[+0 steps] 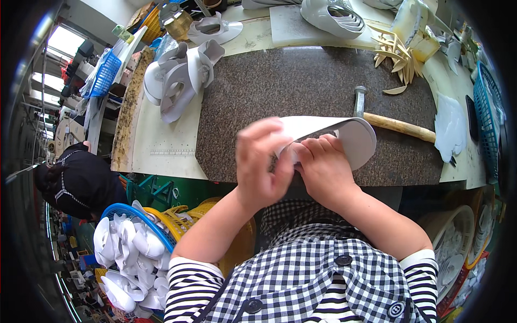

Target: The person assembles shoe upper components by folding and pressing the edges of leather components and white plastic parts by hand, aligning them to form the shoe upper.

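A white shoe upper [360, 144], curved with an open middle, is held over the front of the dark stone slab [242, 86]. My right hand [329, 175] is closed on its near edge, fingers folded over the rim. My left hand [256, 161] is at the upper's left end, fingers bent and smeared by motion; whether it grips the material cannot be made out. Just beyond the upper, a hammer [398, 126] with a wooden handle and metal head lies on the slab.
More white uppers [180, 81] lie at the slab's left, with a nested stack [333, 19] at the back. Pale curved strips [398, 56] are heaped at the back right. A blue basket [132, 210] of white pieces stands lower left; another person [81, 180] is beyond it.
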The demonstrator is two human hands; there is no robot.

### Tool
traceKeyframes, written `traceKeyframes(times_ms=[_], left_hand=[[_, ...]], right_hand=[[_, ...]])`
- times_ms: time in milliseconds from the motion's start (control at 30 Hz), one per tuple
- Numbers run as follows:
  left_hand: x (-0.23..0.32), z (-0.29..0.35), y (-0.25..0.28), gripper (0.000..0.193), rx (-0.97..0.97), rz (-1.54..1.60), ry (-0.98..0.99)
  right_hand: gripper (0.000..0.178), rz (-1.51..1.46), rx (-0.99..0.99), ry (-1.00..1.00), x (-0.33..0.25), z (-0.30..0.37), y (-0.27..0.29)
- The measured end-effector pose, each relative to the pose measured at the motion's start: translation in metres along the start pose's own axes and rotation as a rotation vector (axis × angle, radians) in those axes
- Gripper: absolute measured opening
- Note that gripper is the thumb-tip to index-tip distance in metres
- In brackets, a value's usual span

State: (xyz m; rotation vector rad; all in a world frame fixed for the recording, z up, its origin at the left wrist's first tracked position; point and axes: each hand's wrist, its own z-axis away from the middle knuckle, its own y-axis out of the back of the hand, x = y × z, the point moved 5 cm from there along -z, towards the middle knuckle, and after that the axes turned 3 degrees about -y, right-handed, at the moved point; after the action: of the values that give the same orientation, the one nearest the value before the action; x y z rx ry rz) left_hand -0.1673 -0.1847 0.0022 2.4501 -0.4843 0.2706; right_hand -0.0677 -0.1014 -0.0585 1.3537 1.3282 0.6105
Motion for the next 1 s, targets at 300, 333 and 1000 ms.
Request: traceKeyframes(times_ms=[300, 333, 1000], left_hand=[[-0.013, 0.045, -0.013, 0.044, -0.988, -0.434, 0.029], [-0.01, 0.05, -0.012, 0.053, -0.925, -0.48, -0.007], [-0.059, -0.008, -0.038, 0.012, -1.061, -0.237, 0.358]], right_hand=[[0.022, -0.078, -0.128, -0.137, 0.004, -0.002, -0.014], [0.022, -0.082, -0.128, -0.136, 0.004, -0.001, -0.012], [0.044, 0.006, 0.263, 0.319, -0.014, 0.005, 0.018]])
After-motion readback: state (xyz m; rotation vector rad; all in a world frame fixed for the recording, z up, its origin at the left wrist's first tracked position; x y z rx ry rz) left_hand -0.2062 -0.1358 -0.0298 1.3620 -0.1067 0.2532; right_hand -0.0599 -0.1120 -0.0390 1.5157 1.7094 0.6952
